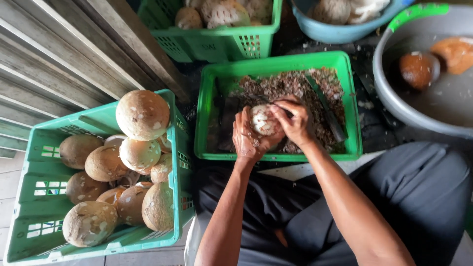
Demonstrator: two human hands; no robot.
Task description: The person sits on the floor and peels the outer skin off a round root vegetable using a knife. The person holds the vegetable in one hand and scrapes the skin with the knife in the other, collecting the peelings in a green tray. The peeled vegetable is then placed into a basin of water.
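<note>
My left hand (247,138) cups a partly peeled coconut (262,120), its white flesh showing through brown skin, above a green tray (278,62). My right hand (295,120) is closed on a small peeling tool, mostly hidden, pressed against the coconut's right side. Brown peelings fill the tray, and a long dark blade (325,106) lies across them to the right of my hands.
A green crate (106,241) of several brown coconuts stands at left. Another green crate (221,44) with coconuts is at the top. A grey basin (394,98) with two peeled coconuts sits at right, a blue basin (335,32) behind it. Wooden planks run along the upper left.
</note>
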